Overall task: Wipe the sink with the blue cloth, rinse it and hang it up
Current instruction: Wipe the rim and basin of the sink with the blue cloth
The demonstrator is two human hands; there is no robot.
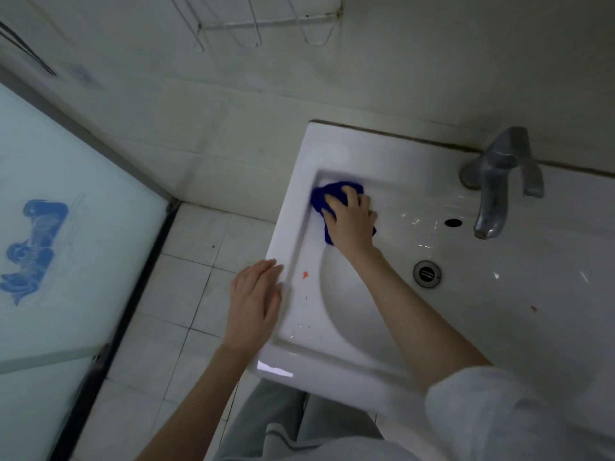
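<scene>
Head view: the right hand (349, 221) curls its fingers over the bunched blue cloth (321, 197), pressing it into the far left corner of the sink (332, 141). The left hand (256, 301) lies flat on the sink's left edge, holding nothing. Wiping seems underway, with a red spot (305, 275) unwiped near that edge. Rinsing and hanging are not yet done. The tap (499, 181) stands clear at the far edge, and a wire rack (259, 24) hangs above.

Deep blue cloth (321, 197) on a glossy white sink (332, 148) flecked with small orange-red spots (305, 275), dull grey tap (496, 181), white wire rack (256, 26), white floor tiles (186, 287) crossed by dark grout lines, pale frosted panel (83, 144) printed with a blue swirling motif (33, 247), light grey sleeve (499, 414)
</scene>
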